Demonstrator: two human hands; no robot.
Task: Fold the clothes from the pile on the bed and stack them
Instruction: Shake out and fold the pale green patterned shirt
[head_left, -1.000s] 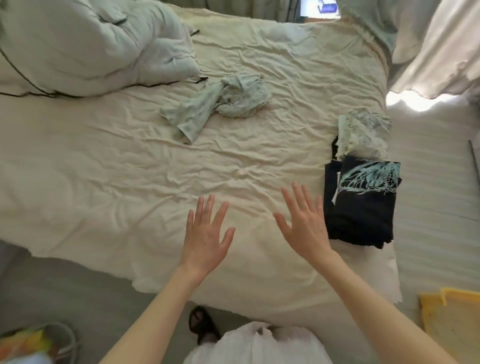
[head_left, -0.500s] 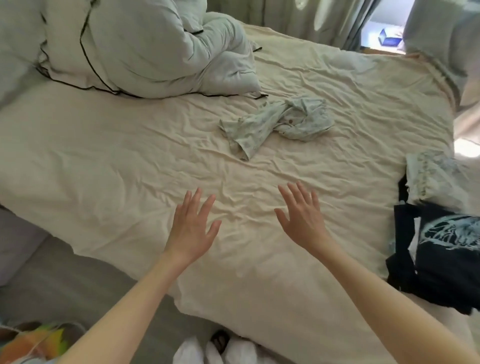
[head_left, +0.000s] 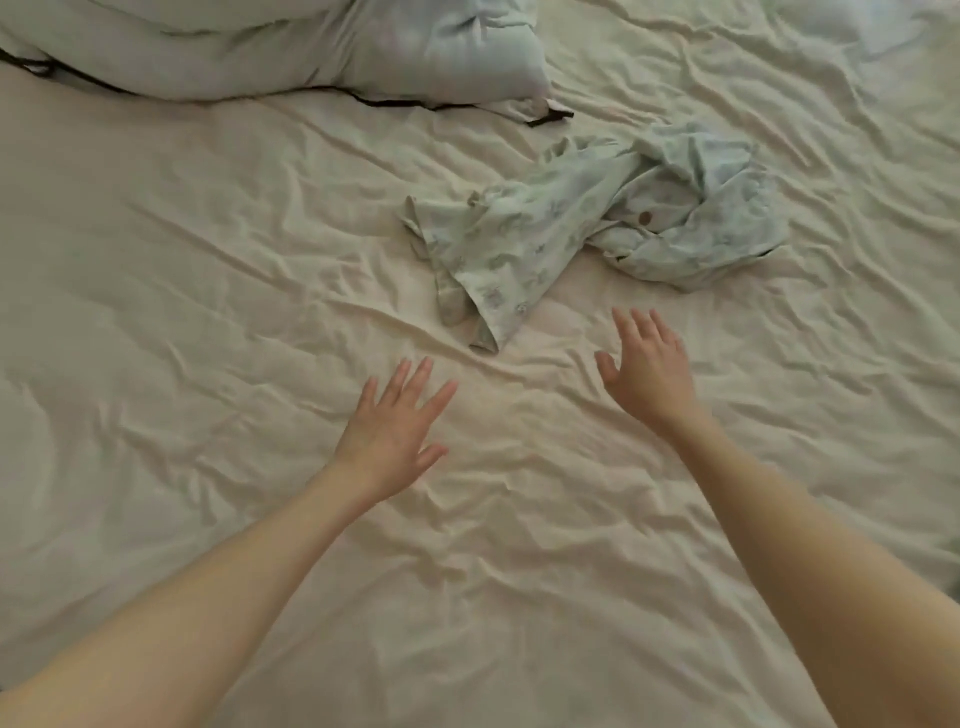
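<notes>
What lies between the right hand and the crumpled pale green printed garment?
Only bare wrinkled cream bedsheet, in the head view, separates the right hand from the crumpled pale green printed garment.

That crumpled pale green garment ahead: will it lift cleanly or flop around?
The pale green garment looks thin and bunched, so it will probably droop and unfurl. Likely light. Both the left hand and the right hand are open, short of it.

Garment (head_left: 597, 223) pale green, small greyish print, maybe animals; sheet (head_left: 208, 312) cream; duvet (head_left: 260, 47) black-piped.
</notes>
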